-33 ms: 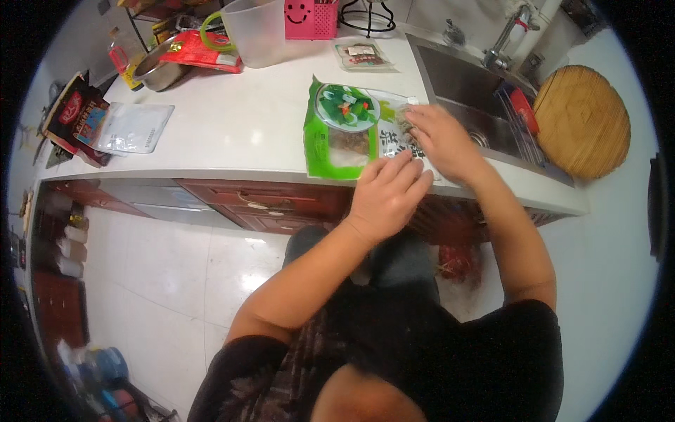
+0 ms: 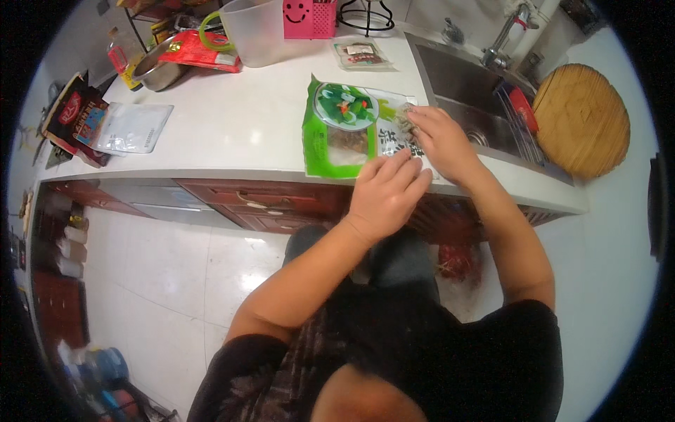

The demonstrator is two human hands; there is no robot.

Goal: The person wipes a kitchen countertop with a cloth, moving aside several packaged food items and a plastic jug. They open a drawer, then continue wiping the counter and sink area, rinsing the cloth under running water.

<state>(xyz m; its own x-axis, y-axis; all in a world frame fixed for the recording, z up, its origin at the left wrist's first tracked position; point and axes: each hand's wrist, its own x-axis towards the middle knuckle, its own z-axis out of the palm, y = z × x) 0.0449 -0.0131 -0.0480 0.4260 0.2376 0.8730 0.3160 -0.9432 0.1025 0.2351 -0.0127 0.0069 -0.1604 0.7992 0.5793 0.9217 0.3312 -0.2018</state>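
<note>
On the white counter lies a green and white food packet (image 2: 341, 151), flat, with a picture of a vegetable dish and a see-through window showing brownish contents. My left hand (image 2: 389, 188) rests at its near right edge, fingers curled over the packet; the thumb is hidden. My right hand (image 2: 446, 144) is at the packet's right end, its fingers closed on a small grey-green crumpled thing (image 2: 406, 119). Whether that is a bunched part of the packet or something apart, I cannot tell.
The sink (image 2: 457, 77) with its tap lies to the right, beside a round wooden board (image 2: 582, 121). A clear flat pack (image 2: 362, 55) lies behind. Further left stand a plastic jug (image 2: 256, 39), a metal bowl (image 2: 158, 70) with a red packet (image 2: 204, 53), and a dark pouch (image 2: 74, 116).
</note>
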